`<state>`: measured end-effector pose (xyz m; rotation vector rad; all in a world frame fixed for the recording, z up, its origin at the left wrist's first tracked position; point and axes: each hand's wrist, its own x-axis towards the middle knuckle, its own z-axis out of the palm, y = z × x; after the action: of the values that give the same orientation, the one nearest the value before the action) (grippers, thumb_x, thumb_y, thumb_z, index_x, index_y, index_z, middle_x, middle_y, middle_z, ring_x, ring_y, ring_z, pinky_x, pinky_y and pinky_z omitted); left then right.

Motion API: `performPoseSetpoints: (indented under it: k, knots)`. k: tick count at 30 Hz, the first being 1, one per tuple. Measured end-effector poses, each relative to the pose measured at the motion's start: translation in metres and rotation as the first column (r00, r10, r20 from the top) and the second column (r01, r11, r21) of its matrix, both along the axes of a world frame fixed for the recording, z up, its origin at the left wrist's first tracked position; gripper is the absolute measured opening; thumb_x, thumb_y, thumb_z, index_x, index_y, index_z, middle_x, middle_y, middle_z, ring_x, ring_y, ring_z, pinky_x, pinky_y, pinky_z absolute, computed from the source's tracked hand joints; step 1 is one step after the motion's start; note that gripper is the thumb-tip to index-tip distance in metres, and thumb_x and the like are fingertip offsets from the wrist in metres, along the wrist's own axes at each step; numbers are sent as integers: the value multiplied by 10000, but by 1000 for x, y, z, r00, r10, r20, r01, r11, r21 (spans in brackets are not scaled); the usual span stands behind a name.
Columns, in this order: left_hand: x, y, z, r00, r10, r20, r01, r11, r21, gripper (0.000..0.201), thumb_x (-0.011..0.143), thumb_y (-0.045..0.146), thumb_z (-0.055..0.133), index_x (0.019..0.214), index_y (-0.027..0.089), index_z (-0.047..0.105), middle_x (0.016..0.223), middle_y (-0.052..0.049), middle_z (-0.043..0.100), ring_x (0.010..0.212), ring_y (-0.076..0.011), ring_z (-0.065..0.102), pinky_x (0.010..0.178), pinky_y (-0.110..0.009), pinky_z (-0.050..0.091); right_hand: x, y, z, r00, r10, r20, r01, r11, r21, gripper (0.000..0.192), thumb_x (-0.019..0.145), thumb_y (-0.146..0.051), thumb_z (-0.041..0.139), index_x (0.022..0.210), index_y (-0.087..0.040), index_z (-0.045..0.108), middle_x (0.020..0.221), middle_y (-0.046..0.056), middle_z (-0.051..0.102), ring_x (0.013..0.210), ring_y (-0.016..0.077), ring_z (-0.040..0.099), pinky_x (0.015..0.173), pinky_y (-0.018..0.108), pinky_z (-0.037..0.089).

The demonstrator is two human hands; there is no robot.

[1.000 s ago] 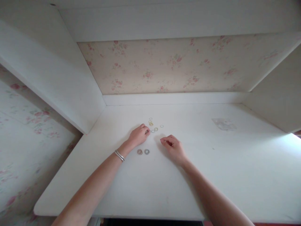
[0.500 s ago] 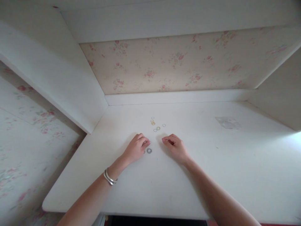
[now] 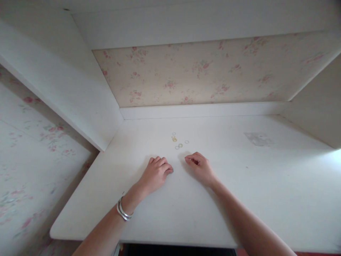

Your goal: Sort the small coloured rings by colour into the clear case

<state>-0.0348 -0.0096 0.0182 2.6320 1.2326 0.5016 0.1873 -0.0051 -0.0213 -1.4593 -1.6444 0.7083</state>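
Note:
My left hand (image 3: 157, 173) is closed low on the white tabletop, thumb and forefinger pinched at a small grey ring (image 3: 172, 170). Most of that ring is hidden behind the fingertips. Across from it, my right hand (image 3: 199, 166) rests with its fingers curled and the tips pressed together; whatever they hold, if anything, is too small to make out. Beyond both hands lie several thin rings: a gold-coloured ring (image 3: 174, 139), a yellowish ring (image 3: 180, 145) touching or close to a silvery ring (image 3: 177, 147), and another pale ring (image 3: 187, 142) off to the right.
A clear plastic bag (image 3: 258, 139) lies flat at the right on the white tabletop (image 3: 266, 199). White side panels and a low back ledge (image 3: 202, 110) enclose the surface, with floral wallpaper (image 3: 191, 76) behind. The table's front edge runs near my forearms.
My left hand has shifted slightly toward me and now covers most of the grey ring that lay in plain sight beside it. My right hand stays about where it was.

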Motion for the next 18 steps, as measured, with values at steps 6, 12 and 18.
performPoseSetpoints:
  k: [6, 12, 18]
  knots:
    - [-1, 0, 2, 999, 4, 34, -3, 999, -38, 147, 871, 276, 528, 823, 218, 654, 837, -20, 599, 844, -176, 496, 773, -345, 310, -1, -2, 4, 1000, 2, 17, -2, 1000, -9, 266, 851, -414, 508, 847, -218, 689, 779, 17, 582, 616, 118, 507, 601, 260, 404]
    - [-16, 14, 2, 912, 195, 362, -148, 977, -154, 192, 865, 330, 496, 849, 194, 630, 836, -21, 580, 799, -150, 518, 778, -291, 366, -6, -2, 4, 994, -4, 109, 2, 1000, 11, 258, 866, -370, 478, 870, -215, 684, 820, 23, 592, 612, 109, 520, 599, 251, 412]
    - [-32, 31, -13, 728, 499, 471, -314, 852, -418, 255, 823, 394, 509, 874, 176, 632, 657, 19, 515, 618, -127, 458, 584, -233, 355, -26, 18, 17, 888, -22, 459, 2, 999, 42, 270, 879, -311, 449, 1077, -265, 627, 1022, 49, 582, 838, 151, 570, 733, 270, 417]
